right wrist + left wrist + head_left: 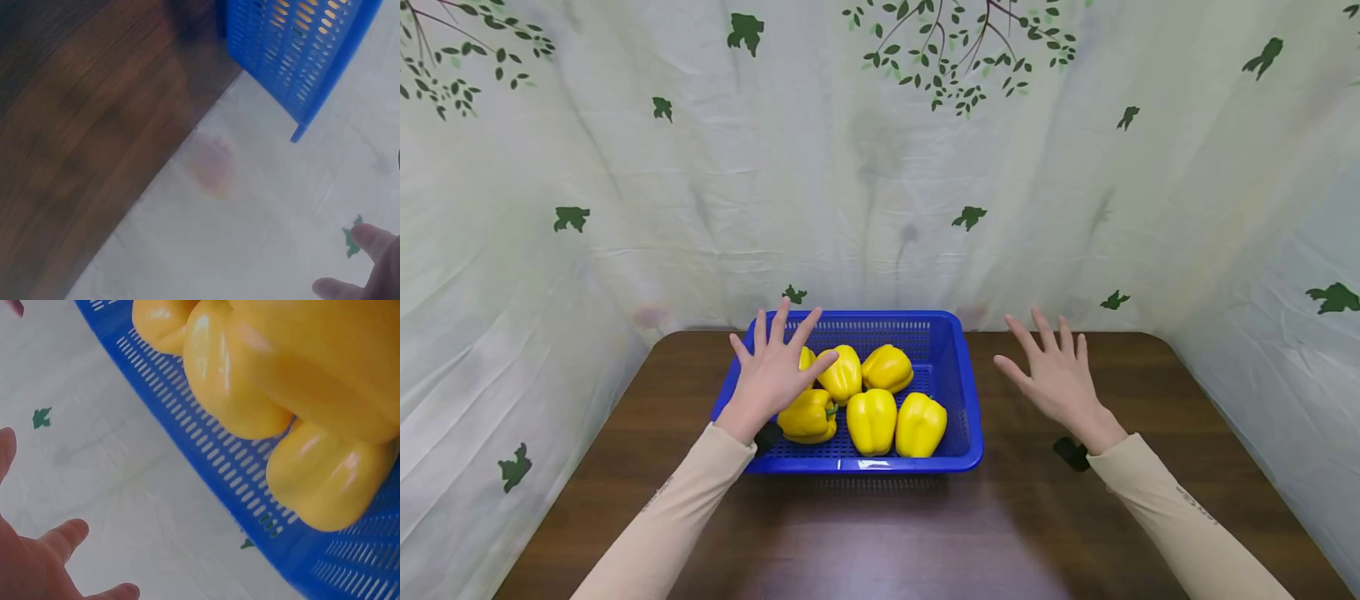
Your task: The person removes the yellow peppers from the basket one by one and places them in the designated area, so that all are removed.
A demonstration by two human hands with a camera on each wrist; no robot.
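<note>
Several yellow bell peppers [872, 422] lie in a blue plastic basket [973, 417] with slotted walls. My left hand [772, 371] is spread above the basket's left side and hides part of a pepper there; it holds nothing. In the left wrist view, peppers [237, 381] sit close to the camera, with the left fingers [65, 537] apart from them. To the right of the basket, my right hand [1056, 379] hovers over the table with its fingers spread and nothing in them. The right wrist view shows the basket's outer wall [294, 50] away from the right fingers.
Under the basket is a dark brown wooden table [880, 533]. A pale curtain [820, 183] with printed leaves hangs behind the table and along both sides. Each wrist carries a small black device [1071, 454].
</note>
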